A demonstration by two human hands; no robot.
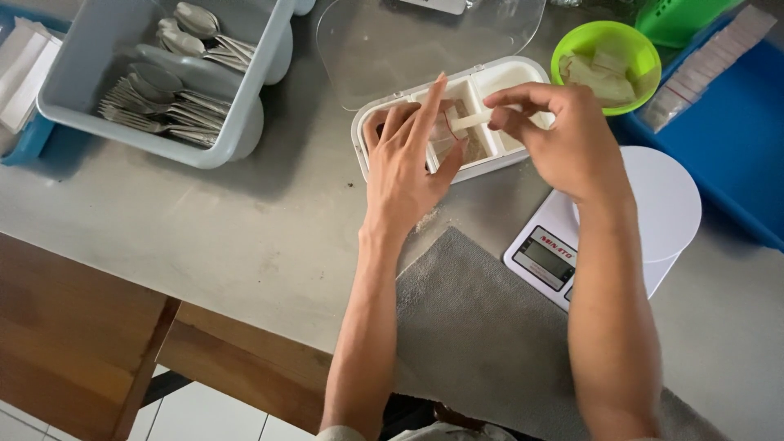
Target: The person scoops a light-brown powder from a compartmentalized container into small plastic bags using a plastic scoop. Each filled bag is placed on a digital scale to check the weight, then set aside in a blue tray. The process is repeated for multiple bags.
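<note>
Above the grey cloth (482, 327), both hands, left (404, 167) and right (563, 139), pinch a small sachet (445, 135) over the white compartment box (506, 82).

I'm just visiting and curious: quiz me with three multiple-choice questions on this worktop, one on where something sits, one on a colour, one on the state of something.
1. Where is the scale?
A. under the right forearm, right of the grey cloth
B. inside the cutlery bin
C. on the floor

2. What colour is the bowl?
A. red
B. green
C. black

3. What state is the white box in?
A. lid shut
B. upside down
C. open, compartments showing

Answers:
1. A: the scale lies on the counter partly beneath the right arm, beside the cloth.
2. B: its rim is bright green, with pale packets inside.
3. C: dividers and contents show under the left hand and right hand, whose fingers pinch a small clear packet.
</note>
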